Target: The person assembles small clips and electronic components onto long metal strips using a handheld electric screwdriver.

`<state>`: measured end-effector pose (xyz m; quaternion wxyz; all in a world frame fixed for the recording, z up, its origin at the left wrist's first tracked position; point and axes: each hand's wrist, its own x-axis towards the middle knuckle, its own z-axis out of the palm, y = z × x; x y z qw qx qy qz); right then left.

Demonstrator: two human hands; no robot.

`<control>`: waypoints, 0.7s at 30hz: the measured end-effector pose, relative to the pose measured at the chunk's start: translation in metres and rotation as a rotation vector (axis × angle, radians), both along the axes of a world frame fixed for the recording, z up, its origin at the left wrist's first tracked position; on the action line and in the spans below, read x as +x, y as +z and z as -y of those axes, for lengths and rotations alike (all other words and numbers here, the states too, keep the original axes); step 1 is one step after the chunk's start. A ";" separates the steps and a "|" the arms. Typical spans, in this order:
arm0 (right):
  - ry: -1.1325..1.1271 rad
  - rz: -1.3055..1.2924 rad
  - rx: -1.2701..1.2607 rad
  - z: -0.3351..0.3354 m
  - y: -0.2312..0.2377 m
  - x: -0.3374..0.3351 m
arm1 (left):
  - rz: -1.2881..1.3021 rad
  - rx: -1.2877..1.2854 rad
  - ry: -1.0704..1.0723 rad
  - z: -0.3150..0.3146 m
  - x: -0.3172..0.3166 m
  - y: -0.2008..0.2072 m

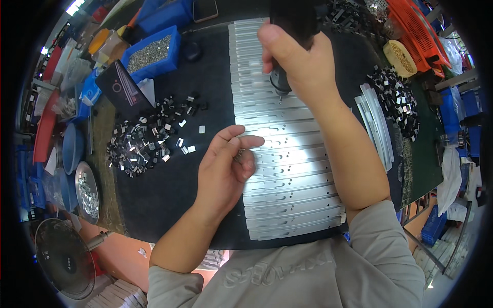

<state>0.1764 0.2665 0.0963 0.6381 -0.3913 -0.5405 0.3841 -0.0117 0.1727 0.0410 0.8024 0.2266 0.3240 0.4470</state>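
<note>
Long silver metal strips lie side by side in a column across the middle of the table, with slots and small holes along them. My right hand is wrapped round a black power screwdriver, whose tip points down onto a strip in the far half of the column. Over the left edge of the strips, nearer to me, is my left hand. Its fingers are curled, with small metal pieces partly showing between them; their exact kind is hard to make out.
On the left lie a heap of small black and silver parts, a propped dark phone and a blue bin of small metal hardware. To the right are stacked strips, another heap of parts and an orange basket.
</note>
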 end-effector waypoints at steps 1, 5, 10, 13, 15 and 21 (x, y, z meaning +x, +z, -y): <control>-0.001 0.000 -0.002 0.000 0.002 0.001 | 0.000 0.014 0.008 0.000 0.001 0.000; -0.016 0.121 -0.050 -0.003 -0.001 0.010 | -0.018 0.045 0.006 0.001 0.004 0.000; 0.136 -0.185 -0.064 0.003 0.005 0.000 | -0.071 0.055 0.010 0.001 0.001 0.000; 0.067 -0.316 -0.140 -0.001 0.001 0.000 | -0.068 0.072 0.022 -0.002 0.001 0.000; 0.071 -0.252 -0.073 -0.004 -0.003 0.003 | -0.063 0.071 0.016 -0.004 0.000 0.000; 0.064 -0.200 0.017 -0.007 -0.012 0.001 | -0.057 0.031 0.017 -0.002 0.001 0.000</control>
